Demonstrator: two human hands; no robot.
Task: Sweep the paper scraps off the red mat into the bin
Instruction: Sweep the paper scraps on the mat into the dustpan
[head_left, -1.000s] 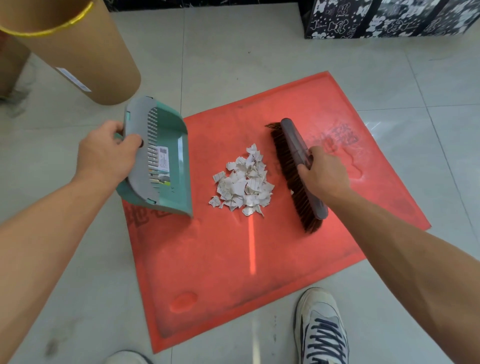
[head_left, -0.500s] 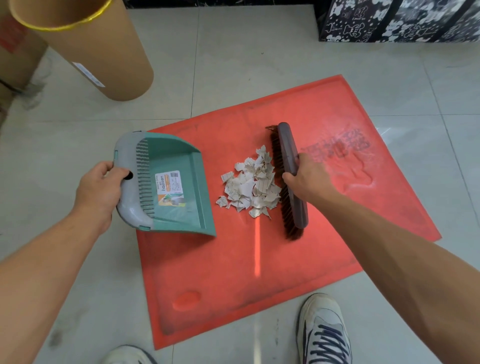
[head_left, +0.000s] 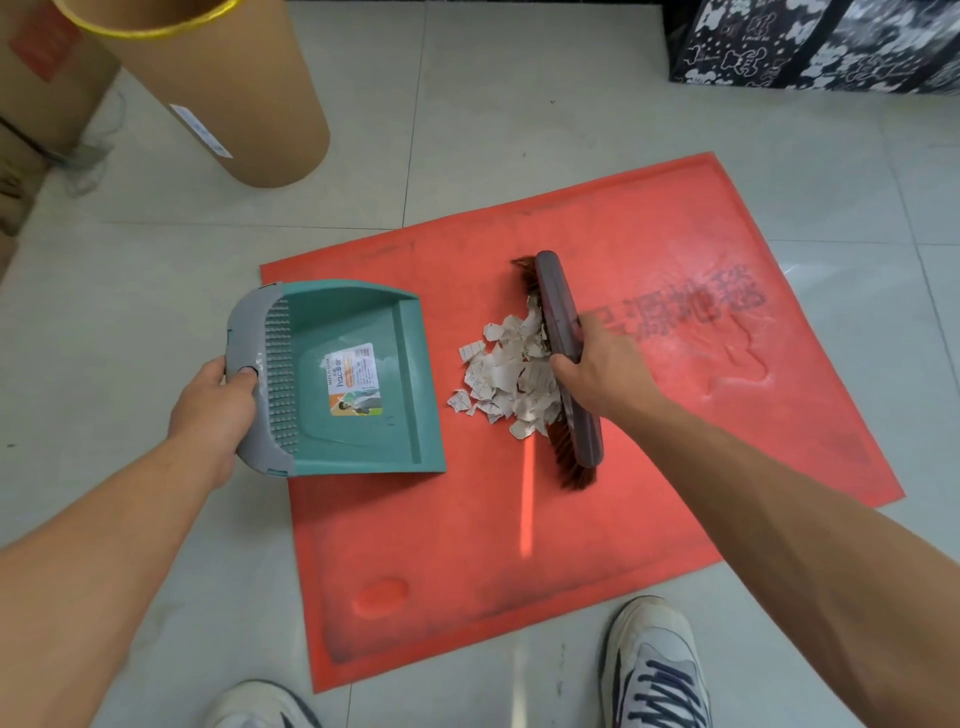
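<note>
A pile of white paper scraps (head_left: 501, 376) lies in the middle of the red mat (head_left: 597, 519). My right hand (head_left: 602, 374) grips a brown brush (head_left: 569, 364) whose bristles touch the right side of the pile. My left hand (head_left: 215, 410) holds the grey handle end of a teal dustpan (head_left: 353, 379). The dustpan lies flat on the mat's left part, its open lip facing the scraps with a small gap between. A tall cardboard-coloured cylindrical bin (head_left: 228, 88) with a yellow rim stands at the back left.
Grey floor tiles surround the mat. Cardboard boxes (head_left: 36, 130) stand at the far left behind the bin. A black-and-white patterned box (head_left: 810, 41) sits at the back right. My two shoes (head_left: 654, 670) are at the mat's near edge.
The dustpan has tipped down from upright to lie flat on the mat, open towards the scraps. The brush has slid left until its bristles meet the pile.
</note>
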